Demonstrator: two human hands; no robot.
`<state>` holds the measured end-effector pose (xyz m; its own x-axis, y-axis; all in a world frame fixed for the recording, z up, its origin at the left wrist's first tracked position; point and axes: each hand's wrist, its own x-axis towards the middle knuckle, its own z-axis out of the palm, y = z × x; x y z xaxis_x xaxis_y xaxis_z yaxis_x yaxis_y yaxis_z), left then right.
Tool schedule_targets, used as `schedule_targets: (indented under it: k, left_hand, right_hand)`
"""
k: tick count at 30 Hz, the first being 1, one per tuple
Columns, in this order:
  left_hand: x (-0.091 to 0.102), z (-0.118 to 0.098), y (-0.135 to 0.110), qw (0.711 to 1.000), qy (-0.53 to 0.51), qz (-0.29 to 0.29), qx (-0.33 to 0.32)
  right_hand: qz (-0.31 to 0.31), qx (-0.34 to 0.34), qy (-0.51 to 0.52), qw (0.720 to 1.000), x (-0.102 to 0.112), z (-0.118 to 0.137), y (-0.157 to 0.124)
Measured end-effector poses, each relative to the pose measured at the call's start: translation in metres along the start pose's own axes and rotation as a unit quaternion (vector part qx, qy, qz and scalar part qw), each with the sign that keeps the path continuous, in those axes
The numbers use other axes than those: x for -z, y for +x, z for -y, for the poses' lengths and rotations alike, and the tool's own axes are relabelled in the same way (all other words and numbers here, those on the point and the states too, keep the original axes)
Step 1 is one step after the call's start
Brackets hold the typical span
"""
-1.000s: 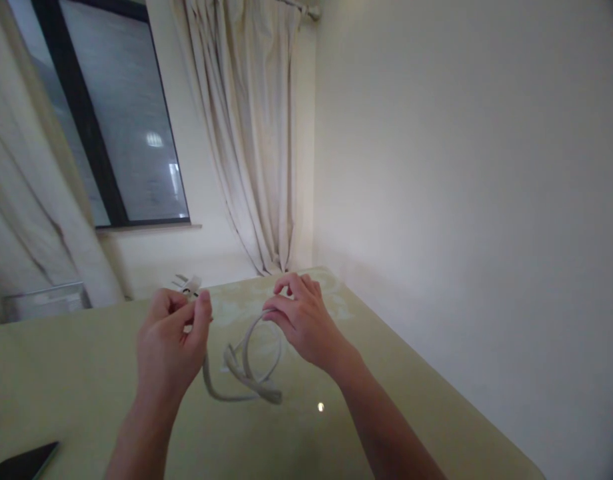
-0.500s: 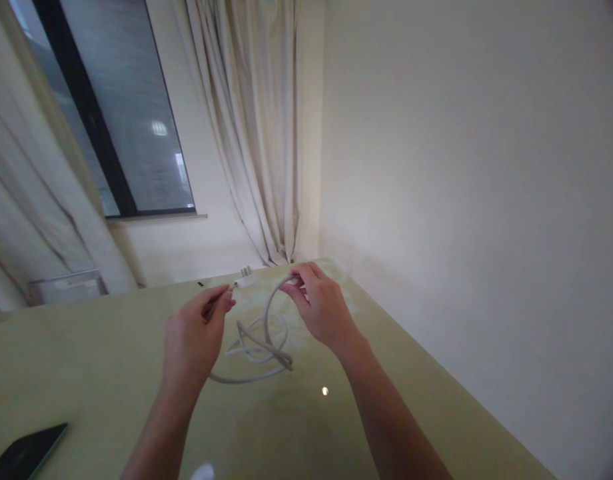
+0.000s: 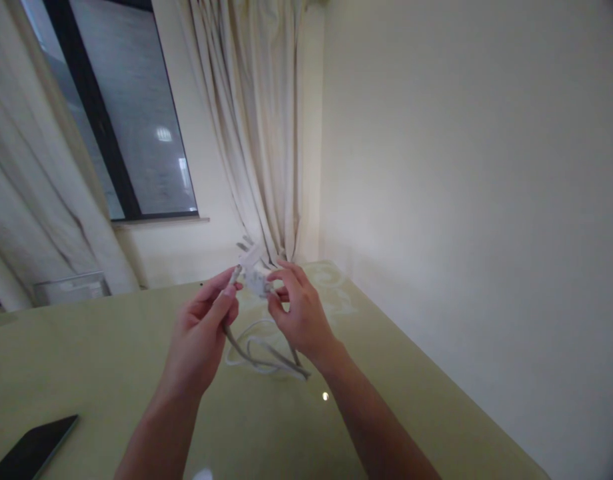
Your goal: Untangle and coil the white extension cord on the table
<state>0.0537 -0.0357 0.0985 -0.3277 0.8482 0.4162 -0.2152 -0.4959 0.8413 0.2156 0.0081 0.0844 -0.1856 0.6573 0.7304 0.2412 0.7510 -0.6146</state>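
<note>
Above the table I hold a white cable (image 3: pixel 266 363) that hangs in loose loops between and below my hands. My left hand (image 3: pixel 201 327) pinches a grey-white stretch of it close to the white plug (image 3: pixel 250 257), whose metal prongs point up and away from me. My right hand (image 3: pixel 301 313) has its thumb and fingers closed on the right side of the white plug body. Blur and fingers hide how the cable meets the plug.
A dark flat device (image 3: pixel 34 447) lies at the near left of the pale green table (image 3: pixel 111 360). Behind the table hang cream curtains (image 3: pixel 251 120) beside a dark-framed window (image 3: pixel 131 120). A bare wall (image 3: pixel 461 200) runs along the right edge.
My hands have come closer together. The plug has risen and turned, and my right hand has gone from a stretch of cable to the plug body.
</note>
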Motion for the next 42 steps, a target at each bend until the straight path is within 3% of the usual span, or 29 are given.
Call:
schedule_targets:
  k: [2,5,9,13,16,19,21,24,27,31,34,37,42]
  left_hand:
    - [-0.003,0.007,-0.004,0.998,0.048,0.024,-0.012]
    - [-0.007,0.014,-0.006,0.995,0.098,0.021,-0.024]
    - [-0.012,0.012,-0.006,0.991,0.131,-0.007,-0.016]
    - [-0.013,0.012,-0.003,0.994,0.096,-0.044,0.02]
    - [-0.014,0.015,-0.001,0.994,0.034,-0.048,0.097]
    - [-0.016,0.015,-0.003,0.988,0.018,0.009,0.152]
    - [-0.017,0.014,-0.006,0.99,0.025,0.041,0.135]
    - [-0.017,0.014,-0.009,0.995,0.069,0.017,0.072]
    - [-0.015,0.014,-0.01,0.991,0.133,-0.006,0.027]
    - [-0.014,0.016,-0.009,0.994,0.104,-0.001,0.029]
    - [-0.014,0.021,-0.009,0.992,0.118,0.016,0.032]
    - [-0.014,0.024,-0.011,0.984,0.175,0.029,0.008]
    - [-0.016,0.017,-0.011,0.988,0.155,-0.011,0.008]
  right_hand:
    - [-0.002,-0.051,0.091,0.995,-0.009,-0.002,-0.001]
    - [-0.046,-0.109,0.249,0.961,-0.02,0.0,0.0]
    - [-0.142,-0.117,0.357,0.916,-0.025,0.009,0.003]
    - [-0.103,-0.143,0.469,0.865,-0.021,0.017,0.003]
    - [-0.082,-0.156,0.495,0.851,-0.02,0.018,0.002]
    - [-0.09,-0.174,0.472,0.86,-0.021,0.016,0.002]
    - [-0.089,-0.182,0.456,0.867,-0.022,0.015,0.003]
    - [-0.092,-0.19,0.442,0.872,-0.022,0.015,0.004]
    - [-0.146,-0.195,0.421,0.874,-0.019,0.012,0.006]
    - [-0.213,-0.23,0.38,0.87,-0.012,-0.005,0.01]
    - [-0.176,-0.285,0.346,0.876,-0.012,-0.024,0.012]
    - [-0.086,-0.307,0.294,0.901,-0.017,-0.032,0.009]
    - [0.028,-0.2,0.043,0.978,-0.014,-0.011,0.002]
